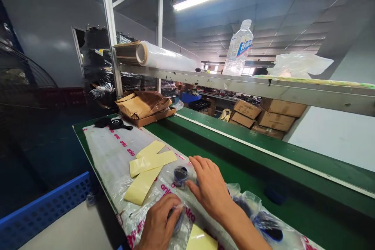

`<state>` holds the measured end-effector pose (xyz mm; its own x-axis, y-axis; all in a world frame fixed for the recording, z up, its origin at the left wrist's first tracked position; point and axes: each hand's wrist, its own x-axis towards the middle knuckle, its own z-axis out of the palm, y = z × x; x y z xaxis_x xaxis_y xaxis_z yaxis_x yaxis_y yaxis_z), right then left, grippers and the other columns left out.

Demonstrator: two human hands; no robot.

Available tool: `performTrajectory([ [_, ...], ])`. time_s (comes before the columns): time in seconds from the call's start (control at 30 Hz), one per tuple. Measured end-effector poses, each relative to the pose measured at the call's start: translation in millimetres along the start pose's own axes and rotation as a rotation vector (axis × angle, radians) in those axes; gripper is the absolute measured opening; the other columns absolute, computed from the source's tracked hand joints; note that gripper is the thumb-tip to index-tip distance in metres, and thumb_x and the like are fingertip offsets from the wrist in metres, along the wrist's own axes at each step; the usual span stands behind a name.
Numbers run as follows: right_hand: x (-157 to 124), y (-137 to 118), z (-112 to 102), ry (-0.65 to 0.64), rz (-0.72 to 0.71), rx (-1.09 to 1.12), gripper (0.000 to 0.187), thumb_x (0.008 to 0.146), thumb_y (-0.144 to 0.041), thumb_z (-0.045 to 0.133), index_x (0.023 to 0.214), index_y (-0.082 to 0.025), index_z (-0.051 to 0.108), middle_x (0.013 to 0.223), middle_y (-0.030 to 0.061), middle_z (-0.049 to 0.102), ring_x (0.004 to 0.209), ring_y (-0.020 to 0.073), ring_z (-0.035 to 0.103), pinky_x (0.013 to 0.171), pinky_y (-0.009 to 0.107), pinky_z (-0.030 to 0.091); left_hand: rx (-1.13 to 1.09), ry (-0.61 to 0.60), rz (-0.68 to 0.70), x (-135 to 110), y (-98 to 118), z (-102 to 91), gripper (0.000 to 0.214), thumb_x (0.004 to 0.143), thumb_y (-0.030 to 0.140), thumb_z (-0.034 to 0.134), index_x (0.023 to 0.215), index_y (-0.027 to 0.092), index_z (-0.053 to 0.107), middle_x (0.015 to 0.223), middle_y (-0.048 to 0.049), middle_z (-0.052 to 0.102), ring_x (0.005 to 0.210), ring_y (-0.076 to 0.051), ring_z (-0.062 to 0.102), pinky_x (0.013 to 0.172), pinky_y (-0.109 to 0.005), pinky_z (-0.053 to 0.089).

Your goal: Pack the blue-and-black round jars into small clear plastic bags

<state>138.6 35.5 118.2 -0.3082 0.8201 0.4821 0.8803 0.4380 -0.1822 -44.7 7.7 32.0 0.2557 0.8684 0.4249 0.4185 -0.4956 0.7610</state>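
My left hand [161,220] is closed around a small dark blue item [177,220] in clear plastic, low over the plastic-covered table. To its right, my right hand [210,187] has its fingers stretched and thumb apart. Its fingertips are beside another dark blue, round bagged item [180,175]; whether they touch it I cannot tell. Several yellow strips [152,163] lie overlapping left of the hands, and one more yellow sheet [201,239] is at the bottom edge. More dark blue items in clear bags [268,224] lie beside and beyond my right forearm, partly hidden by it.
A green conveyor belt [249,164] runs behind the table. A shallow carton with brown paper [145,105] and black pieces [117,124] sit at the far end. Overhead, a shelf [211,81] holds a film roll [166,56] and a bottle [238,49]. A blue crate [47,207] stands left.
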Motion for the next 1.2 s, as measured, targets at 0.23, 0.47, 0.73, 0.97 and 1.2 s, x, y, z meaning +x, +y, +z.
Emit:
performTrajectory([
  [0.23,36,-4,35,-0.275,0.069,0.003,0.014,0.092,-0.02,0.06,0.093,-0.017,0.074,0.097,0.0128,0.076,0.102,0.0287,0.067,0.112,0.057,0.027,0.218,0.171,-0.029,19,-7,-10.7,0.027,0.103,0.039,0.044,0.087,0.024,0.06,0.09,-0.0017,0.064,0.088,-0.021,0.062,0.081,-0.034,0.046],
  [0.47,18,-8,20,-0.322,0.083,0.171,0.019,0.091,-0.02,0.057,0.097,-0.021,0.075,0.097,0.0048,0.077,0.09,0.0184,0.069,0.079,0.025,0.043,0.209,0.163,-0.112,26,-25,-3.3,0.045,0.086,0.033,0.064,0.127,0.021,0.049,0.127,-0.0099,0.059,0.118,-0.028,0.057,0.098,-0.046,0.048],
  [0.73,8,-23,7,-0.328,0.062,0.387,0.013,0.086,-0.02,0.062,0.09,-0.024,0.073,0.091,-0.002,0.077,0.084,0.0142,0.068,0.073,0.021,0.042,0.373,-0.15,-0.028,42,0,-16.0,0.028,0.08,0.014,0.059,0.104,0.025,0.065,0.105,-0.0036,0.072,0.101,-0.024,0.067,0.086,-0.036,0.052],
  [0.97,4,34,-19,-0.302,0.209,-0.124,0.052,0.083,-0.029,0.072,0.133,-0.02,0.061,0.129,0.015,0.066,0.116,0.0335,0.059,0.094,0.041,0.041,0.467,-0.167,0.029,44,3,-10.0,0.044,0.075,0.029,0.078,0.115,0.025,0.06,0.113,-0.0041,0.069,0.099,-0.03,0.067,0.087,-0.044,0.053],
  [1.2,10,25,2,-0.378,0.155,-0.081,0.027,0.097,-0.019,0.047,0.092,-0.018,0.073,0.096,0.0102,0.076,0.092,0.0239,0.069,0.08,0.032,0.04,0.486,-0.154,0.034,40,0,-0.5,0.062,0.083,0.041,0.076,0.135,0.021,0.05,0.124,-0.009,0.068,0.108,-0.031,0.067,0.093,-0.047,0.054],
])
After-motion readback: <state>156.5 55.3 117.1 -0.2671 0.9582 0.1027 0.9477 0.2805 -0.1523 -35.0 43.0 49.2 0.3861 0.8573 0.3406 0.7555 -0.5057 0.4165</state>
